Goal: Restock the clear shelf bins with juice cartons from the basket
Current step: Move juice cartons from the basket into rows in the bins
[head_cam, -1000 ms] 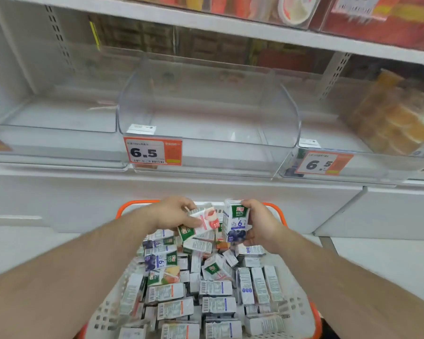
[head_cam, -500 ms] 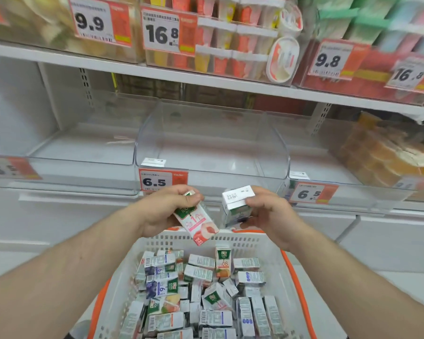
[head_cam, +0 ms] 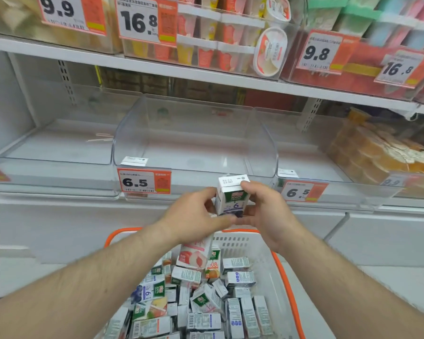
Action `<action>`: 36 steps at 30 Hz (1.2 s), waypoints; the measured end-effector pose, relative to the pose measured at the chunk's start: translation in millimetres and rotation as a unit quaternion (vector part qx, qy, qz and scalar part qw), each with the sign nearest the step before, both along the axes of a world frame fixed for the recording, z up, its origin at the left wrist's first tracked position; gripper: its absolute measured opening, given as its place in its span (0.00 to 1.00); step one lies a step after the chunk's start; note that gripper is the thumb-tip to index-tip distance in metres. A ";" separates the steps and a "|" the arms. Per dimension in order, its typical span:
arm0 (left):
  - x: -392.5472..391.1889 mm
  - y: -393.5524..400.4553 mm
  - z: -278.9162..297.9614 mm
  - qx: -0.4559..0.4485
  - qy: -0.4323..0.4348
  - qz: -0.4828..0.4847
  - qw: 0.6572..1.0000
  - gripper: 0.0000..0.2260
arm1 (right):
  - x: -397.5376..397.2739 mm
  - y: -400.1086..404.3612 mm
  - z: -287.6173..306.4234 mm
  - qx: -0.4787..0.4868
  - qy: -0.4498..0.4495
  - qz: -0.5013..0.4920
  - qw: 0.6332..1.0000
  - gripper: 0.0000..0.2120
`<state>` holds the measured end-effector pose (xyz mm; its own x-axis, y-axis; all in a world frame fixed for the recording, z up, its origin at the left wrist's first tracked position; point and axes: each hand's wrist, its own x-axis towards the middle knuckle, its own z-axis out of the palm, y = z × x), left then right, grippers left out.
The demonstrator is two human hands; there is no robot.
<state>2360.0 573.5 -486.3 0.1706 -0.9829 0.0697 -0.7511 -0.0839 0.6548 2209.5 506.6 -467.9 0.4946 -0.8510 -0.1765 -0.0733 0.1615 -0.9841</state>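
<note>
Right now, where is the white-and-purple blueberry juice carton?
The white-and-purple blueberry juice carton is held upright between both hands, centre of view, before the middle clear bin.

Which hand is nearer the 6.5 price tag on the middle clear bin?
Left. The left hand is just below and right of the orange-and-white 6.5 price tag; the right hand lies farther right, beyond the upright blueberry juice carton.

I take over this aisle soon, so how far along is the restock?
Barely begun: the clear bin above the 6.5 tag holds no cartons. In hand: the right hand grips a blueberry carton, the left hand a peach carton. The basket holds many more.
</note>
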 end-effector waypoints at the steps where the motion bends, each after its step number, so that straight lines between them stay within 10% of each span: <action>1: -3.4 -2.8 0.8 -0.015 0.006 0.012 1.000 0.18 | -2.2 0.6 3.3 0.005 0.020 -0.004 1.000 0.12; 12: -35.6 -27.3 3.2 -0.093 -0.096 0.005 0.991 0.20 | -26.3 4.5 19.4 -0.401 0.273 -0.129 0.865 0.15; 21: -39.3 -50.4 6.0 -0.060 -0.021 0.039 0.997 0.39 | -79.5 -68.7 55.1 -0.430 0.241 -0.364 0.790 0.19; 36: -34.7 -55.8 -8.8 -0.014 -0.025 0.036 0.999 0.37 | -70.4 -125.6 15.3 -0.286 0.496 -0.170 0.802 0.20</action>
<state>2325.3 517.7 -495.1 0.2363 -0.9659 0.1062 -0.7755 -0.1216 0.6196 2139.1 381.0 -452.6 0.0754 -0.9890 0.1274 -0.9134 -0.1198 -0.3891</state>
